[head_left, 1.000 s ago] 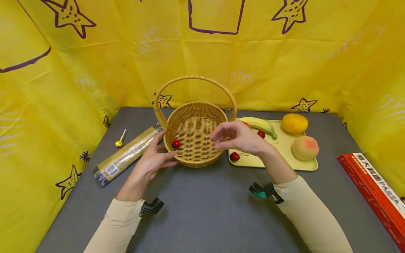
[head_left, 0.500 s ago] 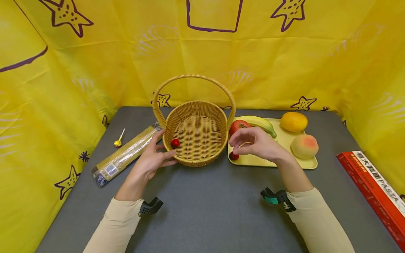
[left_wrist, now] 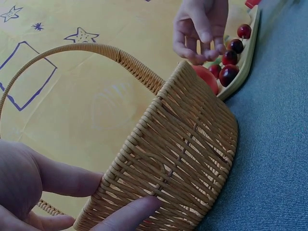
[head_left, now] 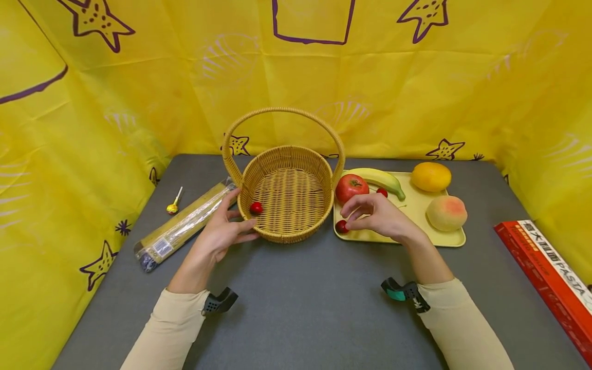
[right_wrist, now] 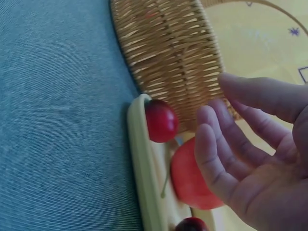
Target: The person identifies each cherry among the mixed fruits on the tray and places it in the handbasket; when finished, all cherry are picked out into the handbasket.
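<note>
Head view showed a lollipop (head_left: 172,208) at the left of the grey counter (head_left: 296,318), near a clear-wrapped package (head_left: 187,221) lying aslant toward the basket. Next came the left hand (head_left: 219,234), which held the near left rim of the wicker basket (head_left: 289,237) between its digits, probably to keep so light a thing from sliding. The basket stood upright, its raised handle leaving the mouth unblocked; one cherry (head_left: 256,208) lay inside, by the left wall. Just right of the basket, a second cherry (head_left: 341,227) sat in the near left corner of a tray (head_left: 420,211), whose raised lip presumably kept it from rolling off. A red fruit (head_left: 351,188) lay behind it. The right hand (head_left: 379,218) hovered over the tray, thumb and fingers bowed with a moderate gap, holding nothing; the right wrist view showed its tips apart from the second cherry. Beyond lay a banana (head_left: 379,179), then an orange-yellow fruit (head_left: 431,177) and a peach (head_left: 446,213). A red pasta box (head_left: 548,280) lay well apart at the far right, perhaps to leave working room.
</note>
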The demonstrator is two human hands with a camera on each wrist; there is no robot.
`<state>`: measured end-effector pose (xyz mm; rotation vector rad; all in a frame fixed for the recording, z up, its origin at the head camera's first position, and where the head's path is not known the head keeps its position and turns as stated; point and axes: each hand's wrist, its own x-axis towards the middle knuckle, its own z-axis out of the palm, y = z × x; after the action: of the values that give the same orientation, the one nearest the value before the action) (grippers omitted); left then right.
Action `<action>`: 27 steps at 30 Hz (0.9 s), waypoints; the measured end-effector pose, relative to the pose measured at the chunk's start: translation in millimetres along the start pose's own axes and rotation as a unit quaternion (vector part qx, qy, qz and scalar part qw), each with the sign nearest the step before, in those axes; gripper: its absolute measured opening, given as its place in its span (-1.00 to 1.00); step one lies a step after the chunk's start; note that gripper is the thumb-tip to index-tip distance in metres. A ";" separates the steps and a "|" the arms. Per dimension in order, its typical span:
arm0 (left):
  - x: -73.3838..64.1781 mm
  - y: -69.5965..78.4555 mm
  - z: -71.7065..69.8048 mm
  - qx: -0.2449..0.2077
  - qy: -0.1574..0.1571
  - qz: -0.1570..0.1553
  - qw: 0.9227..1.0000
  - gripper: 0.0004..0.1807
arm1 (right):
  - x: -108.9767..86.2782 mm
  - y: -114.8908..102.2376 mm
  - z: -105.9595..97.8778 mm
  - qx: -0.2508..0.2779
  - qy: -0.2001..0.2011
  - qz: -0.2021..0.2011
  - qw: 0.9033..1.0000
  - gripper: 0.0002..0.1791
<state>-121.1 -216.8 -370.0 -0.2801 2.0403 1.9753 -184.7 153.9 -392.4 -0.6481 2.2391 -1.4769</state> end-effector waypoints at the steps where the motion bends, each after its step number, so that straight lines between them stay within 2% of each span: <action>1: 0.0 0.0 -0.2 0.000 0.000 0.000 1.000 0.05 | 0.8 0.9 0.9 -0.001 -0.001 0.003 1.000 -0.72; 12: 0.5 -0.7 -1.9 0.003 0.003 0.003 1.000 0.04 | 2.9 7.7 4.1 -0.031 0.009 0.032 0.999 -0.72; 27: -0.3 -0.9 -1.9 -0.001 0.000 0.005 1.000 0.03 | 6.1 15.0 13.0 -0.094 0.024 0.041 0.994 -0.71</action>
<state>-120.6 -218.8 -370.7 -0.2713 2.0440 1.9828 -185.1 145.8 -411.5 -0.5736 2.4319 -1.2674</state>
